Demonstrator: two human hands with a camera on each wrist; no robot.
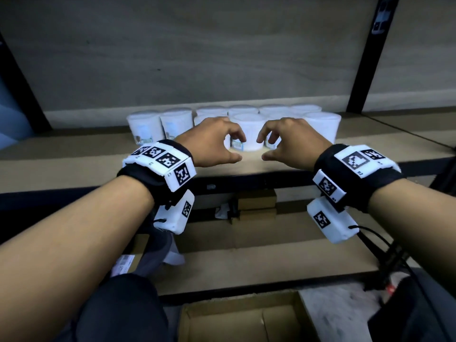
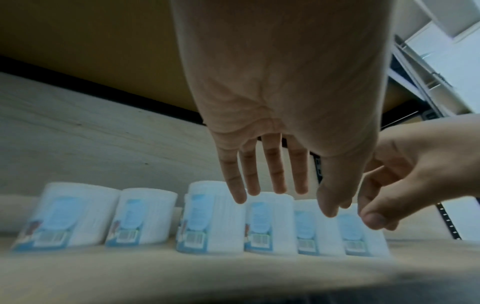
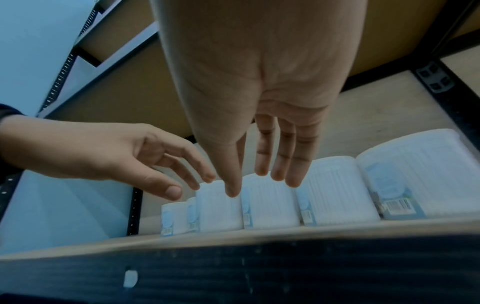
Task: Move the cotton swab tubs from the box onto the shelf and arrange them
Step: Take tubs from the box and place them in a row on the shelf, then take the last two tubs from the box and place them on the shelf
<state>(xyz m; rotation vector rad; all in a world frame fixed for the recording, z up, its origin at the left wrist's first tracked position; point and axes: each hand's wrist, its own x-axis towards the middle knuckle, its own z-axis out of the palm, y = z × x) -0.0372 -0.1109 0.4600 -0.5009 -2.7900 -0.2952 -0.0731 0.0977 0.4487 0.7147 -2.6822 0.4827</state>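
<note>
Several white cotton swab tubs [image 1: 249,129] with blue labels stand upright in two rows on the wooden shelf [image 1: 74,156]. Both hands hover just in front of the front row, near the middle tub [image 2: 270,224]. My left hand [image 1: 230,147] has its fingers [image 2: 272,174] loosely extended and holds nothing. My right hand [image 1: 264,148] mirrors it a short way to the right, fingers [image 3: 278,162] relaxed and also empty. Neither hand visibly touches a tub [image 3: 270,203]. The cardboard box [image 1: 237,319] lies open below, and no tubs show in its visible part.
Black uprights [image 1: 365,58] frame the shelf bay, with a wooden back panel [image 1: 197,58] behind the tubs. A lower shelf [image 1: 271,257] holds small cartons [image 1: 256,206]. Bare board lies left of the tubs and along the front edge [image 3: 233,267].
</note>
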